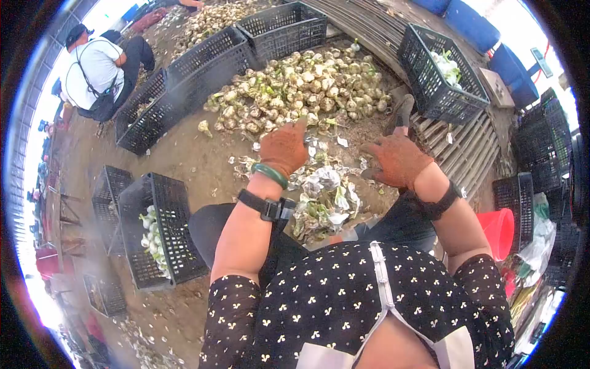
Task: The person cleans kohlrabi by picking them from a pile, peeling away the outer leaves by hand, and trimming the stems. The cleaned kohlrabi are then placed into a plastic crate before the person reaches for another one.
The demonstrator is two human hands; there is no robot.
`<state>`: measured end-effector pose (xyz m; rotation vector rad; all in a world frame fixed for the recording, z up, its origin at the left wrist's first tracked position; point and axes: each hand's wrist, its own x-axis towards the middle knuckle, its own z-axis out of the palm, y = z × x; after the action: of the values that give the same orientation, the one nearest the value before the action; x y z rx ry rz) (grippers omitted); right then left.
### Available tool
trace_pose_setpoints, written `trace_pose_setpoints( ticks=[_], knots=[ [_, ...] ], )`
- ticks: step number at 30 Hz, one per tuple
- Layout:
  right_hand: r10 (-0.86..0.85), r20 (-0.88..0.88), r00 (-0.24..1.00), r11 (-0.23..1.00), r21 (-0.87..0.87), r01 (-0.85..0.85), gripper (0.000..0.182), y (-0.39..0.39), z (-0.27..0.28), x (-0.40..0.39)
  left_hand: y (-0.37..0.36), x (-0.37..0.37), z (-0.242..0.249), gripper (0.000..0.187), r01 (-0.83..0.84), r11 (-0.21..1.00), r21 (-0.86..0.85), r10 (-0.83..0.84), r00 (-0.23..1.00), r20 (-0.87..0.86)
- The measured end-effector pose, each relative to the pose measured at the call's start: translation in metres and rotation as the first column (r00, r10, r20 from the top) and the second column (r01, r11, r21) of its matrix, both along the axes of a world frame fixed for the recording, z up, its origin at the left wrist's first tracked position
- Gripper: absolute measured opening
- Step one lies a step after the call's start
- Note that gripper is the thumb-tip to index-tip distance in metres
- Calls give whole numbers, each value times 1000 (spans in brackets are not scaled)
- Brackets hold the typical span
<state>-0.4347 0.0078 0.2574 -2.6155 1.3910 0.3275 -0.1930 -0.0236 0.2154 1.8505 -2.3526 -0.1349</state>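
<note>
A heap of pale, dirt-marked garlic bulbs [301,86] with green bits lies on the ground in front of me. My left hand [284,149], in an orange-brown glove, is at the heap's near edge. One of its fingers stretches towards the bulbs; the others are partly hidden, and I see nothing held. Lower right of the heap, my right hand [396,160], gloved alike, has its fingers apart and nothing visible in them. Between and below both hands are loose garlic skins [326,190]. Just past the right hand is a dark, elongated thing [403,112] I cannot make out.
Black plastic crates [283,31] line the heap's far left side. A crate [442,80] with white bulbs stands right on bamboo slats [461,147]; another crate [157,230] with bulbs is left of my knee. A person [95,74] squats far left. A red bucket [496,230] is at right.
</note>
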Motion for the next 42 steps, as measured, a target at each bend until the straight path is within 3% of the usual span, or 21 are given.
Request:
trace_pose_setpoints(
  ticks=[5,7,8,11,12,13,15,16,18,20,22,25,27,29,31,33,35,37,38,41,42],
  knots=[
    [-52,3,999,998,-35,52,57,1,1,-21,0,-26,13,39,24,999,37,-25,999,30],
    [-63,-20,998,995,-77,61,57,2,5,-34,-2,-37,17,41,34,991,132,-42,997,60],
    [-66,-20,998,996,-68,65,56,3,8,-39,-6,-39,8,45,69,997,34,-69,998,9],
    [-97,26,995,994,-45,98,55,7,19,-60,-9,-55,31,48,74,997,7,-73,989,-127],
    [-116,73,991,993,-22,118,55,8,23,-69,-10,-58,33,47,90,983,-160,-121,973,-195],
    [-127,73,989,991,-31,130,55,10,28,-78,-13,-60,35,47,101,981,-168,-134,972,-195],
    [-251,117,961,962,-76,261,53,19,35,-101,-16,-66,43,43,32,999,-16,-35,957,-289],
    [-298,92,950,947,-97,306,51,24,39,-113,-14,-67,48,42,109,977,-181,-158,946,-284],
    [-353,128,927,926,-93,366,51,30,39,-133,-11,-70,71,42,54,994,-96,-82,946,-315],
    [-354,232,906,921,-83,381,47,30,28,-160,-26,-48,69,39,152,910,-385,-248,945,-214],
    [-428,214,878,890,-67,451,46,39,31,-172,-9,-35,111,38,10,970,-241,-63,974,-216],
    [-535,201,821,832,-41,553,45,61,20,-204,0,9,127,37,11,921,-390,-62,991,-118],
    [-608,117,785,793,32,609,47,78,11,-235,0,53,114,39,6,937,-349,-32,997,-69],
    [-619,216,756,767,-43,640,50,112,6,-260,7,84,94,39,-52,952,-300,50,999,-14],
    [-750,151,644,642,-73,764,54,140,-11,-296,14,101,74,40,-133,966,-222,151,986,65],
    [-822,117,557,541,-144,829,50,178,-52,-333,27,105,63,40,-227,966,-119,243,960,140],
    [-881,-50,470,473,-103,875,50,214,-122,-377,41,112,42,38,-334,942,-4,324,909,261],
    [-970,71,232,239,137,961,52,243,-126,-343,46,127,2,34,-394,912,118,311,849,428],
    [-967,-217,136,107,140,984,49,252,-137,-329,57,126,-12,31,-411,892,187,282,831,480],
    [-907,-255,334,205,426,881,45,286,-171,-276,82,117,-40,28,-306,915,262,188,900,393],
    [-848,-278,452,274,501,821,45,303,-199,-273,86,116,-52,28,-262,913,312,146,925,350]
  ],
)
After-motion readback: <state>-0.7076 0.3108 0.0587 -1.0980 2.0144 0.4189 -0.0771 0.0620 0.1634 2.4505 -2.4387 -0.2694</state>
